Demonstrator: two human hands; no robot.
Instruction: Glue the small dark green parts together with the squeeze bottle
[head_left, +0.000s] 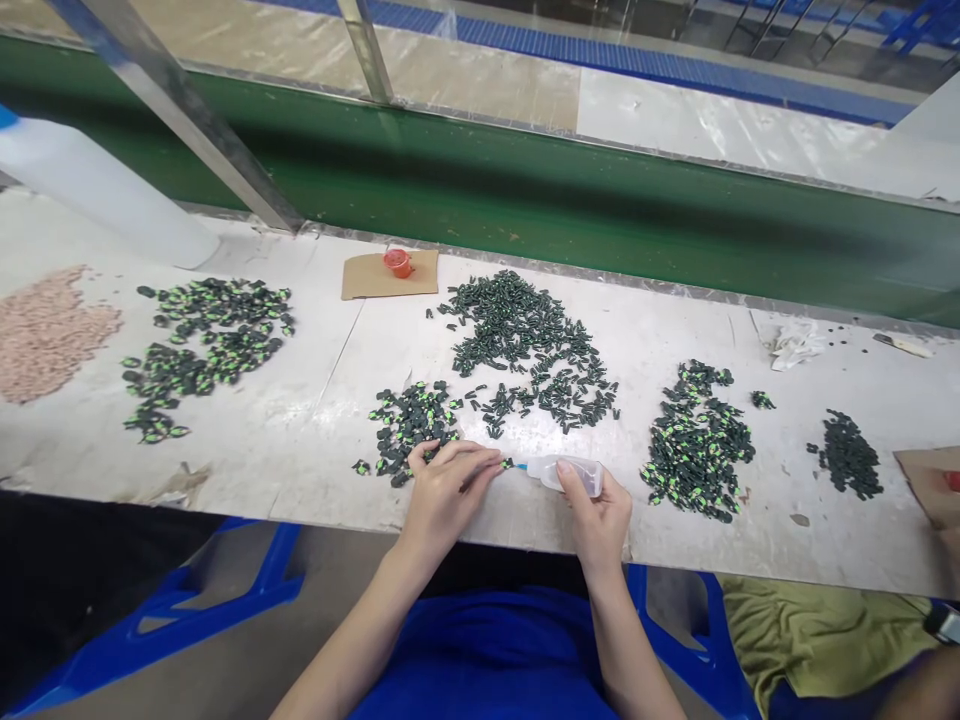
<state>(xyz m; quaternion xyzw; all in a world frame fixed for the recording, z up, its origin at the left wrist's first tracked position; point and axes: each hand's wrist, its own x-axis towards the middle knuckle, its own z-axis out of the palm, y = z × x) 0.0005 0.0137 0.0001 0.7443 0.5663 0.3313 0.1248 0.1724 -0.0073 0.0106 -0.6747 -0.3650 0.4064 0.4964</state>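
A scuffed white worktable [330, 345] bears dark green pieces [512, 315], pink pieces [49, 340], cardboard [365, 280] and crumpled tissue [795, 346].

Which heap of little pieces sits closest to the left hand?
The black-and-green heap just beyond the left hand, left of the dark slender pieces. Its edge lies right beside that hand; every other heap sits farther away.

1 small red cup [398, 265] sits on cardboard [358, 282] near the green panel [525, 215]. A white container [105, 188] stands far left; rightward, crumpled tissue [795, 346] lies near a slim cutter-like tool [902, 346]. Blue plastic stools [217, 612] show below.
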